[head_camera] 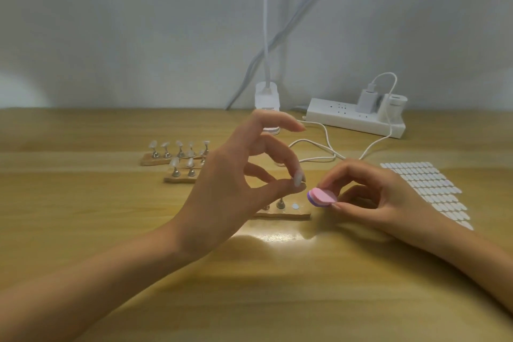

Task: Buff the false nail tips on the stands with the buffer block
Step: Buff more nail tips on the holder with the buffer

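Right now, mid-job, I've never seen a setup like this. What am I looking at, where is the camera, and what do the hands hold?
There is no machine here: these are a person's two bare hands, seen from one camera worn on the head, looking forward and down. The left hand pinches what looks like a false nail tip between thumb and finger. The right hand grips the pink and purple buffer block, close beside that tip. On the wooden table lie a near stand below the hands and two further stands carrying pale nail tips. To the right is a sheet of white oval tabs; at the back, a white power strip with cables.
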Available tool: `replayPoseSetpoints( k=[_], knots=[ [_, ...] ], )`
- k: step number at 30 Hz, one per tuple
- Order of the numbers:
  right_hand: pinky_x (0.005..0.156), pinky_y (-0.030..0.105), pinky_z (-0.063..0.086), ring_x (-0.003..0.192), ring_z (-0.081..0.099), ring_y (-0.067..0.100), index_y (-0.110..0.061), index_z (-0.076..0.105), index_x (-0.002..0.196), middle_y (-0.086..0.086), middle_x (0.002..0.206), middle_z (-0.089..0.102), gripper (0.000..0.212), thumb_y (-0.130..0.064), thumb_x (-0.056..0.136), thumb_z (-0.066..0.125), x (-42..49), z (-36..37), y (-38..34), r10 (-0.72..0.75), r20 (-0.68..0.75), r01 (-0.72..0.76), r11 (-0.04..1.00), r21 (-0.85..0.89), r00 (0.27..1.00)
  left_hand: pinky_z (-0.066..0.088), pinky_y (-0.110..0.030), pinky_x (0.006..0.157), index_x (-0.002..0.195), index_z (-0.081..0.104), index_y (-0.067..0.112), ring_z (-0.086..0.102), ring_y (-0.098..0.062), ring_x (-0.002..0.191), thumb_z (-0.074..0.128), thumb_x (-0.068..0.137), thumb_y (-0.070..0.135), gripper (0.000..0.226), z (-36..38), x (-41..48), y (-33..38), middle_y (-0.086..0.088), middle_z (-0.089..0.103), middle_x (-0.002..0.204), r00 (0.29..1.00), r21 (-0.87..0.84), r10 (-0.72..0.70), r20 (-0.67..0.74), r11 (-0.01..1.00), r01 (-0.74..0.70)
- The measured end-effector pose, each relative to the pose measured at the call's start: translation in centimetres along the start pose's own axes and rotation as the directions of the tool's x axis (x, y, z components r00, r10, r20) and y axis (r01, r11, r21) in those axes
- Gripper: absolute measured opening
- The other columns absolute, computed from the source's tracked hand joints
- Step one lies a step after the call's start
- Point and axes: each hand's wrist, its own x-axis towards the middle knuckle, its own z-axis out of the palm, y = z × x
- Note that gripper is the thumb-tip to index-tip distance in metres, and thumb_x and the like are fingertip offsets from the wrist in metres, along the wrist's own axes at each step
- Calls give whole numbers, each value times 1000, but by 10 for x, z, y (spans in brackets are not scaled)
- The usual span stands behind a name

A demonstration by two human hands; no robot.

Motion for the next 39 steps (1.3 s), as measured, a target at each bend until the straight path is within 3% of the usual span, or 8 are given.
replayPoseSetpoints(
  k=[5, 9, 14, 21, 36, 39],
  knots=[
    [76, 34, 60, 94, 68, 21, -19, 72, 102, 2, 101, 72, 19, -19, 83, 73, -1, -2, -4, 15, -80, -5, 993, 119, 997, 50, -13, 83, 122, 54, 22, 71, -14, 88, 82, 78, 11, 54, 11, 4, -6, 8, 72, 83, 999, -4, -19, 29, 1000, 19],
    [72, 31, 59, 94, 68, 24, -17, 72, 106, 4, 102, 72, 20, -20, 87, 77, -1, 2, -20, -113, -222, 151, 975, 162, 968, 49, -10, 82, 125, 52, 19, 73, -8, 83, 84, 75, 10, 60, 18, 4, -9, 6, 72, 76, 1000, 17, -18, 22, 1000, 18],
    [75, 28, 60, 95, 69, 26, -21, 75, 108, 2, 104, 69, 23, -20, 86, 75, -2, 13, -31, -203, -239, 226, 972, 70, 950, 55, -24, 81, 128, 50, 20, 72, -12, 74, 85, 75, 16, 63, 21, -2, -11, 4, 70, 72, 999, -21, -30, -16, 999, 30],
    [82, 27, 60, 99, 70, 23, -20, 70, 111, 2, 107, 69, 25, -18, 87, 70, -4, 18, -29, -288, -247, 288, 957, -36, 925, 42, -2, 67, 123, 51, 16, 70, -3, 69, 86, 71, 7, 63, 16, -8, -14, 6, 74, 72, 999, -67, -34, -25, 997, 32],
    [88, 30, 59, 99, 71, 20, -14, 71, 109, 3, 106, 69, 24, -5, 88, 73, -4, 23, -29, -269, -273, 276, 961, -14, 923, 41, -1, 67, 115, 52, 16, 70, -1, 70, 85, 72, 5, 56, 18, -11, -9, 3, 74, 71, 999, -95, -36, -25, 995, 34],
    [89, 28, 58, 101, 70, 20, -16, 70, 111, 5, 108, 68, 22, -10, 89, 73, -3, 24, -30, -309, -243, 309, 950, -38, 920, 42, -1, 65, 116, 52, 14, 70, -1, 68, 84, 73, 9, 54, 19, -12, -9, 2, 73, 70, 999, -101, -36, -16, 994, 34]
  ],
)
